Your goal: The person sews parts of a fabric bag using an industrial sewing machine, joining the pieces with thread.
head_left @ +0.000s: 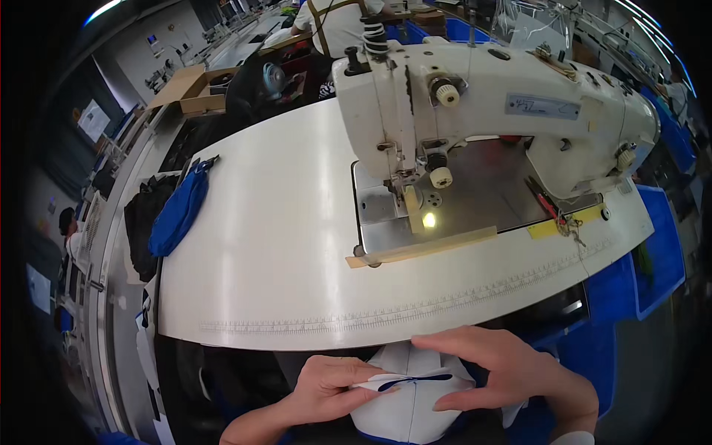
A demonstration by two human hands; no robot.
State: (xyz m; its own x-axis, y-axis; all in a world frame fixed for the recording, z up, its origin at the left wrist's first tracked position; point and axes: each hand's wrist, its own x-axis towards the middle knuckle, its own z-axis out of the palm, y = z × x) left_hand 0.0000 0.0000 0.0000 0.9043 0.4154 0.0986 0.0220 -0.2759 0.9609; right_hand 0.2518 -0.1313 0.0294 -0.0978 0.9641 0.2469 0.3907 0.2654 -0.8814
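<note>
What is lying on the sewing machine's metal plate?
On the metal plate I see a tan strip and red-handled snips. The sewing machine covers part of it; anything there is hidden.

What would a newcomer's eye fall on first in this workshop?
Probably the big white sewing machine, upper right, with a bright light spot below its head. At bottom centre, below the white table, the left hand pinches white fabric with blue edging, the right hand open beside it. A bright blue cloth bundle lies at the table's left.

Seamed white fabric piece, blue-edged, domed
</note>
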